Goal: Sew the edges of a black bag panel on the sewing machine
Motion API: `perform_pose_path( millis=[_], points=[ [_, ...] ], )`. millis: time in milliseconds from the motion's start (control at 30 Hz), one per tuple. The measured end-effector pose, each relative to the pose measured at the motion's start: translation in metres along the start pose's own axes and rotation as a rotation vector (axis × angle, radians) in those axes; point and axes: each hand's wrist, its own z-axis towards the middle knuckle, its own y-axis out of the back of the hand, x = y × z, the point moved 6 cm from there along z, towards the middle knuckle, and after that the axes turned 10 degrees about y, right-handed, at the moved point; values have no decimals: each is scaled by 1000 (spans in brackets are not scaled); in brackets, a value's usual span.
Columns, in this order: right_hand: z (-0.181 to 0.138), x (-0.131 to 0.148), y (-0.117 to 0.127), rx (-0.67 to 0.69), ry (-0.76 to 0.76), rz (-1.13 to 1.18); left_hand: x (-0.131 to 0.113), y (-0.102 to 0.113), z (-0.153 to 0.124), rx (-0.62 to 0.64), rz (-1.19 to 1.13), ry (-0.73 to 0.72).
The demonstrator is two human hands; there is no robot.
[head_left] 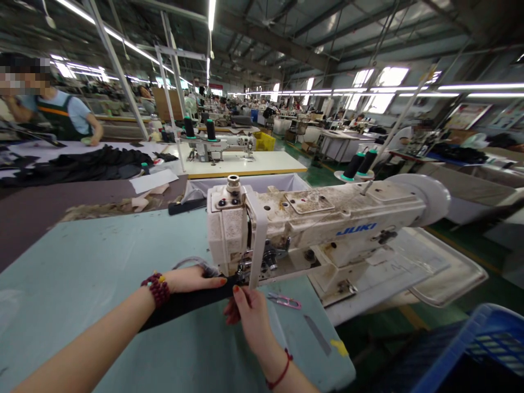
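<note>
A strip of black fabric [192, 299] runs under the needle area of a white, stained JUKI sewing machine [295, 218]. My left hand [192, 279] lies over the strip just left of the needle, thumb stretched along it; its other fingers are partly hidden. At the strip's near edge, right by the presser foot, my right hand [251, 314] pinches the fabric between thumb and fingers. The machine head and my fingers hide the needle point. Pink-handled thread snips [284, 300] lie to the right of my right hand.
The light-blue table [102, 262] carries a grey flat strip [317, 334]. A blue plastic basket [470, 344] stands at lower right. Black thread cones [352, 166] rise behind the machine. Dark cloth [82, 166] is heaped at left near a co-worker [61, 112]. Another sewing machine [221, 148] stands ahead.
</note>
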Motion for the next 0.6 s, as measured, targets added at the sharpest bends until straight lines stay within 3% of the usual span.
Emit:
perform_pose_path(
  millis=[300,600],
  points=[
    [4,-3,-4,-76,-80,-3,-2,4,17,70,-108,-126],
    [6,-7,-6,-39,-103,1,3,0,27,126,-149,-161]
  ],
)
